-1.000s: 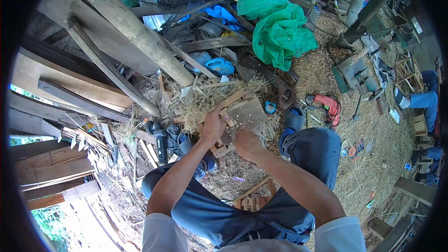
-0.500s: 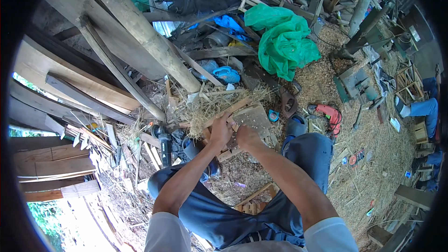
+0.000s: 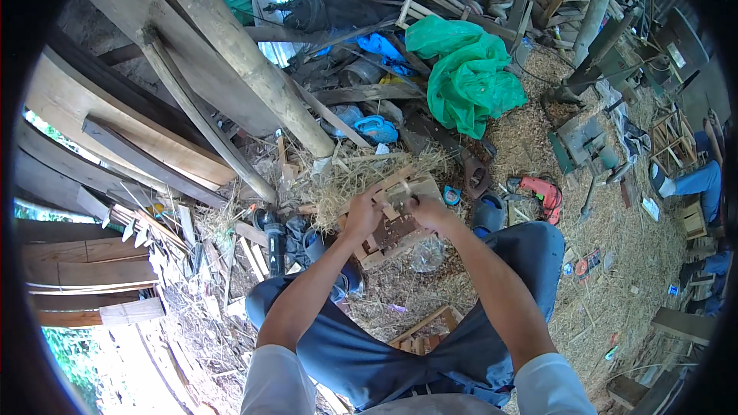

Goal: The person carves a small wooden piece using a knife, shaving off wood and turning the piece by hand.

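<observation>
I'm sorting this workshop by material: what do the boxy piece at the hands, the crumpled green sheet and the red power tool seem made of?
Boxy piece: apparently bare wood, given its pale brown, flat, unpainted-looking faces.
Green sheet: likely thin plastic film, glossy, judging by its folds and sheen.
Red power tool: probably a moulded plastic housing, smooth and evenly coloured.

Contents of right grip [image 3: 432,214] unclear.
</observation>
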`<state>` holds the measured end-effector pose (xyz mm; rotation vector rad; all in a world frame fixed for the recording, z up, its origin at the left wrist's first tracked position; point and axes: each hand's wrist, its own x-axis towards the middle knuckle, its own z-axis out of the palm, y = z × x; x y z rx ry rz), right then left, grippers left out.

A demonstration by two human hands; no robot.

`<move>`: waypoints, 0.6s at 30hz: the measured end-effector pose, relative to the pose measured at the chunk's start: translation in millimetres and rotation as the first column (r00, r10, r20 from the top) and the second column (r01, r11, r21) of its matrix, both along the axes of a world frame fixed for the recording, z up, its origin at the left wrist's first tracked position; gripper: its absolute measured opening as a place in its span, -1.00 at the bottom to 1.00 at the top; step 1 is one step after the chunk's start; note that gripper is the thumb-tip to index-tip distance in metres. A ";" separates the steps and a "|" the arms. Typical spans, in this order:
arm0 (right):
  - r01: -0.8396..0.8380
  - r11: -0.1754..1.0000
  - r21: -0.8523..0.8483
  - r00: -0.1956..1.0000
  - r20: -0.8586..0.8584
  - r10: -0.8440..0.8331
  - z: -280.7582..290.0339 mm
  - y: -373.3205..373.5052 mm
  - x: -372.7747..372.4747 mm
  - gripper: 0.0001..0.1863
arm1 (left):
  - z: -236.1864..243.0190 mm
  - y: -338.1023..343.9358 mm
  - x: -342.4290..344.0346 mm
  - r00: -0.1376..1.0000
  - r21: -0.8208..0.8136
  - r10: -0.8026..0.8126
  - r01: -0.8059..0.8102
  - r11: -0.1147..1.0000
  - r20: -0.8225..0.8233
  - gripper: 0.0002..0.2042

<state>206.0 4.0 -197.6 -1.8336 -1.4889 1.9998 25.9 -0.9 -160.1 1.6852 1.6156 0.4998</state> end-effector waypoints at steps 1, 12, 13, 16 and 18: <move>-0.061 0.947 0.315 0.989 0.144 0.016 -2.7 0.3 2.0 -0.63 | 2.4 0.7 -0.7 1.000 0.006 -0.007 0.007 1.000 0.006 -0.73; 0.482 0.875 0.043 0.707 -0.609 -0.359 148.5 27.1 7.1 -0.81 | 97.2 -0.7 -7.0 0.947 0.835 -0.271 0.286 0.471 -0.172 -0.88; 0.473 0.879 0.049 0.713 -0.607 -0.350 156.7 26.8 5.1 -0.81 | 98.0 0.6 -7.7 0.951 0.838 -0.261 0.277 0.470 -0.168 -0.88; 0.459 0.833 0.309 0.815 -0.520 -0.256 166.3 25.1 -0.5 -0.84 | 99.3 3.3 -7.7 0.946 0.840 -0.297 0.262 0.475 -0.127 -0.79; 0.486 0.742 0.461 0.824 -0.525 -0.213 161.5 25.1 -0.4 -0.81 | 106.5 4.3 -3.9 0.950 0.853 -0.293 0.241 0.464 -0.109 -0.89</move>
